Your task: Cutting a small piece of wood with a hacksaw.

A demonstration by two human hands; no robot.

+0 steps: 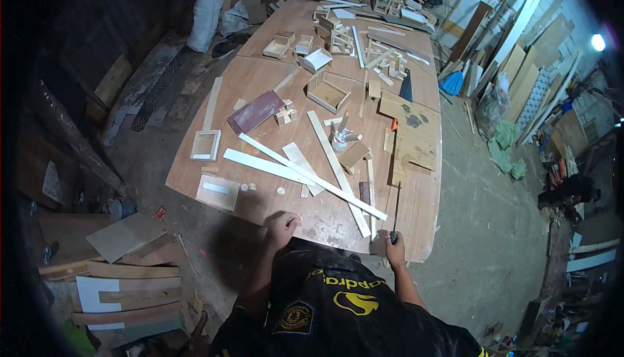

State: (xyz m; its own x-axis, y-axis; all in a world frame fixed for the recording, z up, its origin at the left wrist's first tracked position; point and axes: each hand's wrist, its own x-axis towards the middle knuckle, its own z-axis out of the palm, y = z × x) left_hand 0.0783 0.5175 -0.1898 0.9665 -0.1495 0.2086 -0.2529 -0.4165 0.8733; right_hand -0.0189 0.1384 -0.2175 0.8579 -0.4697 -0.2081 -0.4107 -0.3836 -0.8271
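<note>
My left hand (284, 226) rests at the table's near edge with its fingers curled; whatever it may hold is hidden. To its right, my right hand (394, 250) is closed around the dark handle of a long, thin-bladed tool (398, 204), whose exact kind I cannot make out. The blade points away from me, toward a notched plywood board (416, 133) at the table's right side. Long pale wood strips (270, 167) lie crossed in front of my hands. A shallow wooden tray (218, 192) sits beyond my left hand, near the table's left corner.
The wooden table (260, 207) stretches far ahead. On it are an open box (327, 90), a brown-topped piece (255, 111), a tin (339, 140) holding sticks, and a dark blade (406, 86). Boards (133, 237) are piled at lower left; more lean along the right wall.
</note>
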